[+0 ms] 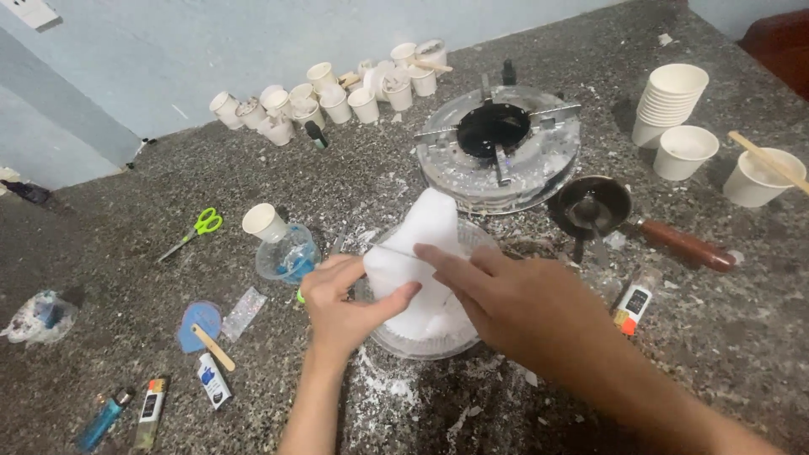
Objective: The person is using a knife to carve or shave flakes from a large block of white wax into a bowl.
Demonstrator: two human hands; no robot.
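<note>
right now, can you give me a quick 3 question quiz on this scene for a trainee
1. True or false: the left hand and right hand both touch the white block.
2. What does the block sit in? A) clear bowl B) a paper cup C) the small pan
3. What colour are the scissors' handles?

Key: 1 true; 2 A; 3 green.

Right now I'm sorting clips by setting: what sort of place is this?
Probably a home craft bench, perhaps for wax work. A speckled stone counter carries a gas burner, many small paper cups and a white block that both hands grip over a clear bowl.
</note>
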